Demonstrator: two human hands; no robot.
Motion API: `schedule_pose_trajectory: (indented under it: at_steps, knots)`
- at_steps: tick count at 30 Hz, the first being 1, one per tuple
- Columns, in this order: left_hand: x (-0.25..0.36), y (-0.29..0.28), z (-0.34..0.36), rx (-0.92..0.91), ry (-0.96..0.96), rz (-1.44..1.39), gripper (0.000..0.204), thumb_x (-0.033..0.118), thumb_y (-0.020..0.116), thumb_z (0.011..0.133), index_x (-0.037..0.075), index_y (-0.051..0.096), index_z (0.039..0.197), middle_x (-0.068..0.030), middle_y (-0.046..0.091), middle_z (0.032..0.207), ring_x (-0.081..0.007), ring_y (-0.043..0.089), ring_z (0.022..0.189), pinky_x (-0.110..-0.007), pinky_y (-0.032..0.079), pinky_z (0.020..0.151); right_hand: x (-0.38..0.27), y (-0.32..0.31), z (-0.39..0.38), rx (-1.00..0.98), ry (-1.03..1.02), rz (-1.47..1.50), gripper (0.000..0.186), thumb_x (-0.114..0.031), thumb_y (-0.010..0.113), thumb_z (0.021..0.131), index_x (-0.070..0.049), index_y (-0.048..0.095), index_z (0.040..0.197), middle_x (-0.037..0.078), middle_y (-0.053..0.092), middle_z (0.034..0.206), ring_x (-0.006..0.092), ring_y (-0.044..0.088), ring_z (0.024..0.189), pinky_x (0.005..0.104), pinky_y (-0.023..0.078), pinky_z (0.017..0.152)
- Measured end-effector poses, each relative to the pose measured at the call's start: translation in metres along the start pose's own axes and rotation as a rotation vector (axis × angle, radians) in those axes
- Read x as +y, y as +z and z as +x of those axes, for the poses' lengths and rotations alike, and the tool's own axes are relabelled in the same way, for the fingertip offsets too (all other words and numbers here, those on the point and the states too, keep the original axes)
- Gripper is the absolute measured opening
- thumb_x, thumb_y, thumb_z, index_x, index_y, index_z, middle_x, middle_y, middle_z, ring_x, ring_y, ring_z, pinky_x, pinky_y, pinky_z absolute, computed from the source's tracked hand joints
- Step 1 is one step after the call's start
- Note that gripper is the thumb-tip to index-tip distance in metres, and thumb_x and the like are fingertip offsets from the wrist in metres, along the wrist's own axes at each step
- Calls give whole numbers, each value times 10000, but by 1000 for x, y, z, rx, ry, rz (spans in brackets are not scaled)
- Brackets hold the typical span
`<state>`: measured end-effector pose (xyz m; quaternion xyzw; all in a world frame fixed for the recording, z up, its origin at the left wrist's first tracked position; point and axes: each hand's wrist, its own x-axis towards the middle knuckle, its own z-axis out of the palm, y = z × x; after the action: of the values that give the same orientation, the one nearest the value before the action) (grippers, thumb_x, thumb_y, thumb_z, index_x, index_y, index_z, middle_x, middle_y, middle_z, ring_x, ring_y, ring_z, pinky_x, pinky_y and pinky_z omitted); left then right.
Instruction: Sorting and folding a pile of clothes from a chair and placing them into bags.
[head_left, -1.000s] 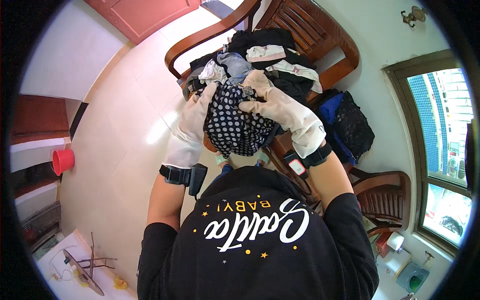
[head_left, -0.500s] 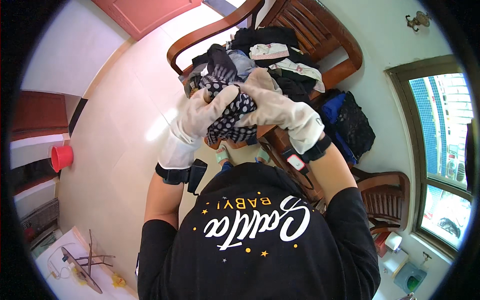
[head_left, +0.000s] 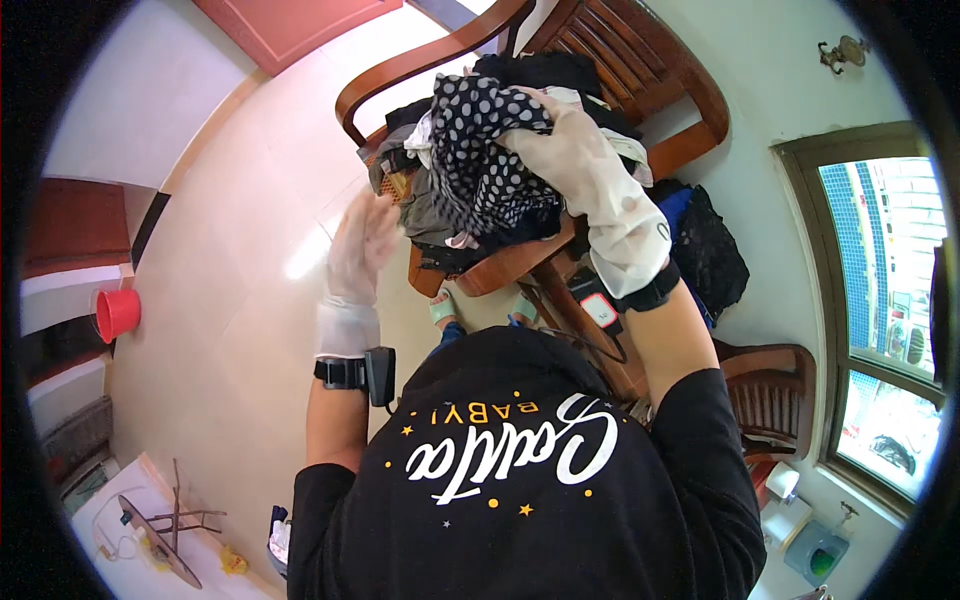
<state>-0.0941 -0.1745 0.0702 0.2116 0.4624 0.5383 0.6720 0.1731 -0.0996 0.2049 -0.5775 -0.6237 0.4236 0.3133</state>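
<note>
A black cloth garment with white polka dots (head_left: 490,150) is bunched over the pile of clothes on the wooden armchair. My right hand (head_left: 590,175), in a whitish glove, grips its right side, with the fingertips partly hidden in the folds. My left hand (head_left: 362,245), gloved the same way, is raised left of the chair, apart from the cloth. Its fingers are slightly blurred and loosely apart, with nothing seen in them. Under the dotted cloth lie grey-green and dark garments (head_left: 425,215). A black strap (head_left: 340,374) circles my left wrist, and another sits on my right.
The wooden armchair (head_left: 430,55) stands ahead with its curved armrest at the left. Black and blue clothes (head_left: 710,250) lie to its right. A second wooden chair (head_left: 770,400) is at the lower right, by the window (head_left: 890,300). A red bucket (head_left: 117,315) stands far left.
My left hand has let go of the dotted cloth and moved left, away from it. My right hand has shifted up and right with the cloth, which is now more spread out.
</note>
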Motion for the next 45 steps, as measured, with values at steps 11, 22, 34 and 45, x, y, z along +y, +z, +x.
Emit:
schedule_pose_trajectory:
  at_steps: [11,22,34,45]
  knots:
    - [-104,-45,26,-234,-125,-504,632,503,394,967,115,293,1457,-108,399,1442,-256,397,1312,-465,351,1088,-61,76,-59,-480,393,543,495,-106,709,756,38,556,1204,78,669,1036,135,623,909,271,499,831]
    - [-83,-3,-15,-276,-128,-269,508,346,323,1027,58,295,1445,-110,394,1443,-237,410,1292,-389,361,1094,23,47,-43,-31,202,298,649,-332,714,804,57,499,1276,150,646,1120,231,622,992,321,463,941]
    - [-62,55,25,-507,-278,-148,523,386,309,1010,62,366,1416,-110,465,1391,-243,476,1248,-415,422,1036,118,20,-94,-92,793,1484,312,-137,645,880,63,591,1114,156,685,1028,252,696,846,387,585,796]
    - [-74,117,34,-259,-327,38,620,473,391,991,50,328,1440,-177,373,1450,-318,354,1345,-448,309,1118,135,-133,-141,648,381,1657,394,-283,562,911,-48,566,1227,122,622,1206,278,618,1059,441,488,954]
